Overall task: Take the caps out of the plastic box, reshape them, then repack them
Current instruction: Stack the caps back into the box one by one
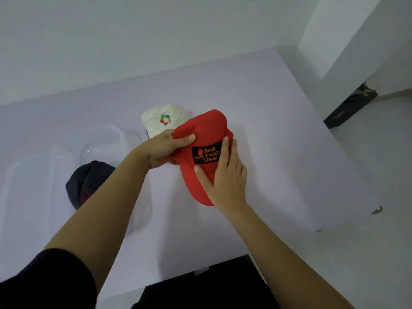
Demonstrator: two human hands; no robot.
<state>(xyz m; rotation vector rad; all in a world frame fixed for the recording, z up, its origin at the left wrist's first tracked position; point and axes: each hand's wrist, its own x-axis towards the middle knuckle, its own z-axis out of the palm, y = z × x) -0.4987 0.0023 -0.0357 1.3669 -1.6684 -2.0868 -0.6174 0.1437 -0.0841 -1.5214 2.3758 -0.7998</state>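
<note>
Over a lavender table, a left hand pinches the crown of the red cap while the right hand lies flat on its front, fingers straight and together, apparently smoothing it. A white cap sits just behind; a navy cap lies in the clear plastic box. White walls stand beyond.

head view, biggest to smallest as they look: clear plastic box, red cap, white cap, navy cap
clear plastic box
red fabric cap
then dark navy cap and white cap: both partly hidden, unranked
</note>
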